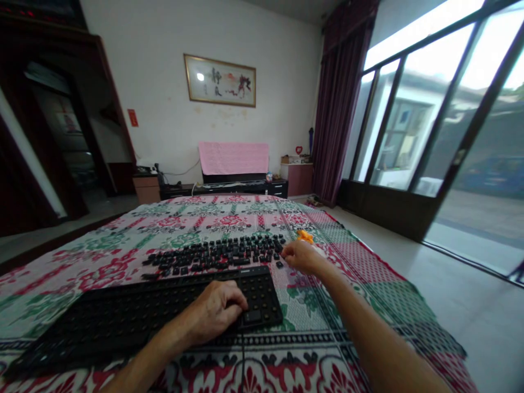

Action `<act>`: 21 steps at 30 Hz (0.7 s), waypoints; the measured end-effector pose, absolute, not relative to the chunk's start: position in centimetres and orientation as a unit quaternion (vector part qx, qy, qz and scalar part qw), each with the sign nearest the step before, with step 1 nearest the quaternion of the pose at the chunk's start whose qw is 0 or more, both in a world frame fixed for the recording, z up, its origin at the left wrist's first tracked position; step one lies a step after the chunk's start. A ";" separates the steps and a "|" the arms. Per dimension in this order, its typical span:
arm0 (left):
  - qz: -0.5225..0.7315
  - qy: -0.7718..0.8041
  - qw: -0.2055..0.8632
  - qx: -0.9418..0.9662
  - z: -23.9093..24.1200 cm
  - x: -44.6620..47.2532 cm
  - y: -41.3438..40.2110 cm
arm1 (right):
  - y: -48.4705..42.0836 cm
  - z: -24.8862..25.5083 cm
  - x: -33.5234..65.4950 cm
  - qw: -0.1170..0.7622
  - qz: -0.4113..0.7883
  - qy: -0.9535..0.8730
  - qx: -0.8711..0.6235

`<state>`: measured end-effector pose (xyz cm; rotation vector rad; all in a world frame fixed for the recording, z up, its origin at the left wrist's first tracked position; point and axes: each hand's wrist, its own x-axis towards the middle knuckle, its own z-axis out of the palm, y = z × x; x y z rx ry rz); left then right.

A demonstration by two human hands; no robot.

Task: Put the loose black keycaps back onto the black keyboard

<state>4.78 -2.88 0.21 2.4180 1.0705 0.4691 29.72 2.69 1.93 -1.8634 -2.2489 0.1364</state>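
A black keyboard base with most of its keycaps off lies near me on a flower-patterned cloth. Beyond it, several loose black keycaps are laid out in rows. My left hand rests curled on the right part of the keyboard, fingers pressed onto a keycap there. My right hand reaches out to the right end of the keycap rows, fingers pinched together at a small keycap. A small orange tool lies just past that hand.
The cloth covers a large table whose right edge drops to a tiled floor. A low TV stand with a pink cover stands against the far wall. Big glass doors are on the right.
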 end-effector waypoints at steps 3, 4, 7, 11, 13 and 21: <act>0.172 0.389 0.226 0.876 0.0 4.9 -2.8 | 2.8 1.1 29.4 0.095 0.035 -0.771 -0.629; 0.171 0.389 0.225 0.877 0.0 4.9 -2.8 | 2.8 0.9 29.2 0.091 0.032 -0.774 -0.626; 0.171 0.388 0.221 0.878 0.0 5.0 -2.7 | 3.1 0.3 29.0 0.082 0.032 -0.783 -0.616; 0.164 0.389 0.215 0.881 0.1 4.9 -2.8 | 3.6 -0.3 28.9 0.063 0.037 -0.788 -0.612; 0.159 0.390 0.212 0.882 0.1 4.9 -2.8 | 3.5 -0.1 28.9 0.053 0.042 -0.789 -0.610; 0.161 0.388 0.215 0.882 0.3 4.9 -2.9 | 2.6 1.4 28.3 0.027 0.044 -0.793 -0.607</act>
